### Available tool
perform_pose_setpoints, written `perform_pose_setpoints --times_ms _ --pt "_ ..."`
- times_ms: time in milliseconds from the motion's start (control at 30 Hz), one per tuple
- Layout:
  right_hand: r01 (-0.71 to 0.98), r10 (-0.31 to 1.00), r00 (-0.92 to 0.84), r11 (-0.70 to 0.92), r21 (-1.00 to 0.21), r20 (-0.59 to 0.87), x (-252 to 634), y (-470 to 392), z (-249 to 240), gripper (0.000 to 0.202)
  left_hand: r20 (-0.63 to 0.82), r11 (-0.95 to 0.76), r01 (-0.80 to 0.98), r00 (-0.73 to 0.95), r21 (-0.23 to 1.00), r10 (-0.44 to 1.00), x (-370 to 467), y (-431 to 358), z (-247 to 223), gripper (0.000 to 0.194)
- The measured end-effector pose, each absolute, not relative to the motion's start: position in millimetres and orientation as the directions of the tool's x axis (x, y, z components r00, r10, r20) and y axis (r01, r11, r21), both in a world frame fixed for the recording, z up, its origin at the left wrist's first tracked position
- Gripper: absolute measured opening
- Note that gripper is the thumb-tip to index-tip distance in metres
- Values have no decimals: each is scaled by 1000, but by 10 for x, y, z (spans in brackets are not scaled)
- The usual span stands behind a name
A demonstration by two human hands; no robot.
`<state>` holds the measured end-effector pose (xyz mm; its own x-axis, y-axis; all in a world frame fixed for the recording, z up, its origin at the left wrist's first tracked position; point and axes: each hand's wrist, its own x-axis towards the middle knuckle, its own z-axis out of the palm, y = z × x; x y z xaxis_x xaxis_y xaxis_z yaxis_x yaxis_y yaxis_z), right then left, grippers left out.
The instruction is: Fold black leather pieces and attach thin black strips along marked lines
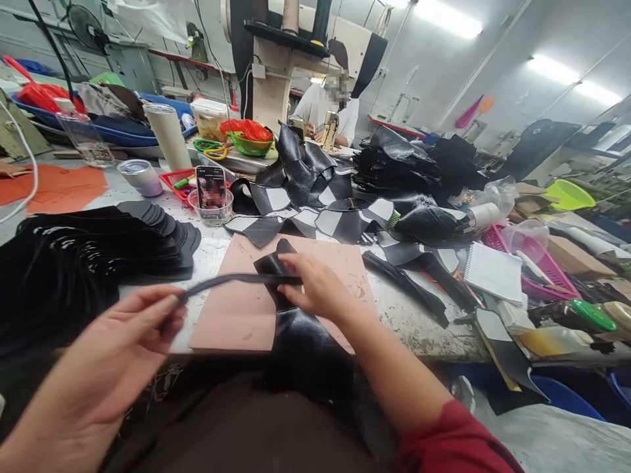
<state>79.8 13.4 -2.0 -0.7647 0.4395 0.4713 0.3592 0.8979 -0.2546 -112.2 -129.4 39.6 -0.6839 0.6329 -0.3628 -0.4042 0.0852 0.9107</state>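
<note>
A narrow black strip point(231, 278) is stretched between my two hands above a pink board point(231, 315). My left hand point(142, 322) pinches its left end between thumb and fingers. At its other end, my right hand point(313, 282) has its fingers closed on the strip. Under the right hand lies a glossy black leather piece point(305, 341), which crosses the board and hangs over the table's front edge toward my lap.
Stacked black pieces point(148, 243) lie at the left, with a phone point(211, 189) in a clear tub behind. Leather pieces point(340, 223) cover the table beyond the board. A notebook point(493, 270) and pink basket point(552, 282) are at right. A person point(320, 108) sits opposite.
</note>
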Motion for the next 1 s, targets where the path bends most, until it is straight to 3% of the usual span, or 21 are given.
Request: perform_pose_setpoints --times_ms 100,200,367,433,500,567,600,700,767,867,933,1000 --pt "415 447 -850 894 -166 279 508 496 -85 43 -300 -110 -421 -784 900 543 -1395 -1230 484 27" --pt "362 365 -921 931 -44 133 330 670 -86 23 -220 -240 -374 -842 896 492 -1478 -1082 540 28" --pt "167 164 -986 984 70 36 454 361 299 17 -154 -282 -379 -795 882 587 -1332 -714 400 18" --pt "111 108 -993 989 -94 -38 577 127 497 18 -152 -188 -369 -720 910 677 -1222 -591 234 13" --pt "41 -32 -989 878 -476 -143 691 -65 611 10 -174 -43 -334 -592 942 787 -1079 -524 42 12" --pt "30 -206 -966 509 -860 -156 785 -171 584 18 -232 104 -297 -437 949 869 -910 -521 -129 18" --pt "61 -233 -964 284 -957 -131 826 -195 516 28 -274 173 -288 -362 942 891 -825 -539 -196 21" --pt "157 -20 -988 -167 -973 -156 941 -224 188 44 -409 340 -286 -232 896 883 -610 -620 -313 23" --pt "147 132 -971 -321 -936 -198 1005 -264 -28 46 -471 406 -294 -201 865 859 -519 -658 -339 23" --pt "88 188 -962 -480 -873 -200 1064 -347 -208 44 -521 447 -326 -192 833 832 -444 -673 -328 25" --pt "82 273 -941 -394 -915 -201 1089 -368 -230 40 -527 442 -356 -190 823 828 -415 -668 -293 25" --pt "161 446 -878 -70 -984 -175 1122 -346 -206 26 -525 435 -378 -174 817 833 -395 -665 -246 25"
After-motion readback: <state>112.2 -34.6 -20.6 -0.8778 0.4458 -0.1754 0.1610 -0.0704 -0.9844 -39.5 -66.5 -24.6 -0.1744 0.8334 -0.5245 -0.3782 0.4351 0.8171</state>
